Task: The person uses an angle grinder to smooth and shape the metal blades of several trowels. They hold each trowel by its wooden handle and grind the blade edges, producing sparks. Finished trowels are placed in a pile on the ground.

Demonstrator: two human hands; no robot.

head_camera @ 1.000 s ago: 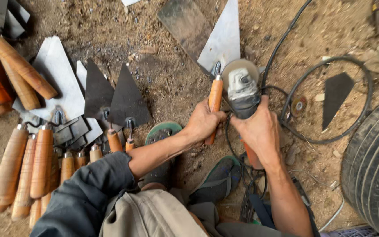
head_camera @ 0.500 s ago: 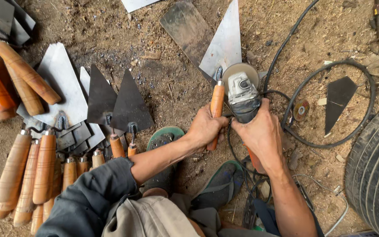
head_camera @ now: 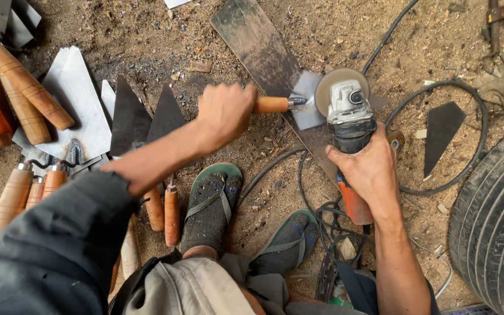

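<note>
Now the left hand point(head_camera: 224, 114) grips a trowel handle point(head_camera: 271, 105), right hand point(head_camera: 368, 169) clamped round the angle grinder point(head_camera: 348, 116)

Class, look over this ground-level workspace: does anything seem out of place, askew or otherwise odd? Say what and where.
The angle grinder, gripped by the right hand, has its black cable looped loosely over the dirt around a stray dark metal triangle. The left hand holds a trowel against the disc. Both feet wear open sandals beside the cable tangle.
</note>
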